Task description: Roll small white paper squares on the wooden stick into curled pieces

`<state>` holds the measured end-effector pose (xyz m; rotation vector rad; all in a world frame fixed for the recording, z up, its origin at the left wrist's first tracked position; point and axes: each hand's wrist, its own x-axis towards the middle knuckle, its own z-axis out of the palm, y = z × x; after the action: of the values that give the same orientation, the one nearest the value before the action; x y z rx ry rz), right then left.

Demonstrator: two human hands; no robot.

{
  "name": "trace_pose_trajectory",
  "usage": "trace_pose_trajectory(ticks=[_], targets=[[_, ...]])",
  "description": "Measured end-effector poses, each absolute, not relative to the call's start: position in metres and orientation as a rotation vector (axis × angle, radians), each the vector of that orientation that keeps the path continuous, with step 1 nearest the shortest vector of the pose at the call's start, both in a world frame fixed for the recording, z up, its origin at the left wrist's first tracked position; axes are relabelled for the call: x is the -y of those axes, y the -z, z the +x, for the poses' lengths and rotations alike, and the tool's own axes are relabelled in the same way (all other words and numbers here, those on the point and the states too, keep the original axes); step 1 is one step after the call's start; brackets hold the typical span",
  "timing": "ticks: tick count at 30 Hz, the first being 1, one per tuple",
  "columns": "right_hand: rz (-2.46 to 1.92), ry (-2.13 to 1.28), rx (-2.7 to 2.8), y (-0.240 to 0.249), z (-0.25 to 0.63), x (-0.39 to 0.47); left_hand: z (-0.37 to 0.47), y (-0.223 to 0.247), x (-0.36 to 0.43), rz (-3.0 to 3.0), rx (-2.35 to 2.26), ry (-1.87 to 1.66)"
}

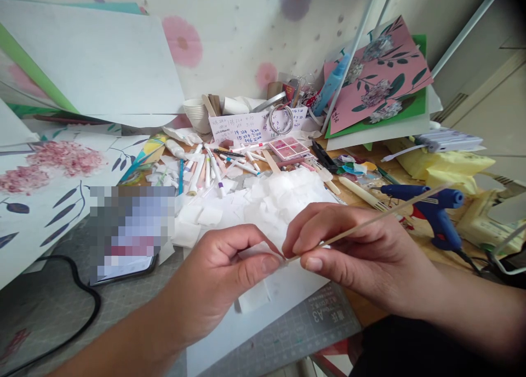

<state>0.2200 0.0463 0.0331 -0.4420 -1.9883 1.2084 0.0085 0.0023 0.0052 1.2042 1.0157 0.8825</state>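
Pale and wood-like, 1 thin stick (pixel 382 215) lay in the right hand (pixel 365 251), gripped near its lower end, the long free length slanting up across the hand toward a blue glue gun (pixel 441 212). Right grip: thumb and fingertips closed in a fine pinch. Left hand (pixel 222 275): thumb and forefinger drawn together at the stick's tip; whether they had hold of anything thin could not be made out. Handling, as judged: a light, steady pinch close to the tip served best, with small finger movements and the free end kept clear. Pose: 2 forearms entered from opposite sides, fingertips meeting above a white sheet (pixel 246 341) on a grey cutting mat (pixel 332 311). Behind: 1 heap of white tissue (pixel 283 193).
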Motion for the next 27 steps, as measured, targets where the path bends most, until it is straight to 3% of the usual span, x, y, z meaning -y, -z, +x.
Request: trace_pose_trajectory(ticks=[18,24,27], targets=[[-0.443,-1.218,1.957,-0.0307,0.2190,-0.0470,0.0120,-0.0089,-0.0022,1.282,-1.190,-0.934],[-0.462,-1.232,1.931,-0.0281,0.2187,-0.0480,0.0085,-0.0094,0.0030,1.698,-1.358,-1.262],[-0.463,-1.221,1.933,-0.0270,0.2178,-0.0479,0.0090,-0.0109,0.0058,1.895,-1.283,-1.257]])
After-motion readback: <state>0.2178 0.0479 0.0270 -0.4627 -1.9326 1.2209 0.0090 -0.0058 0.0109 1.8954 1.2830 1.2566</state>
